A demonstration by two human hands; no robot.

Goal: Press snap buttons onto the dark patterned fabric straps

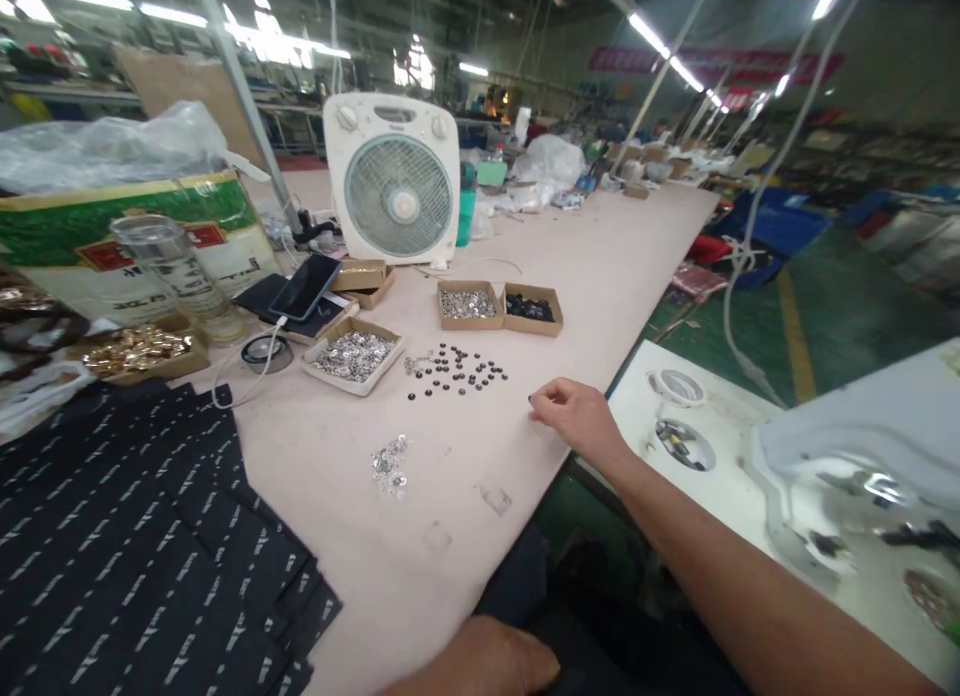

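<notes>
My right hand [574, 413] is above the table's right edge, its thumb and fingers pinched together on a small black snap button [531, 399], of which only a bit shows. To its left, several black snap buttons [461, 368] lie scattered over the pink table top, some small silver pieces among them. A loose heap of silver snap parts [390, 466] is closer to me. At the bottom edge, my left hand [487, 661] is partly cut off; its other fingers and anything in them are hidden.
Small cardboard boxes of silver parts [354, 356] and black parts [531, 308] stand behind the scattered buttons. Black printed fabric [150, 546] covers the left. A fan [397, 181], a phone [305, 286] and a glass jar [180, 276] stand farther back. A white machine [862, 436] is at right.
</notes>
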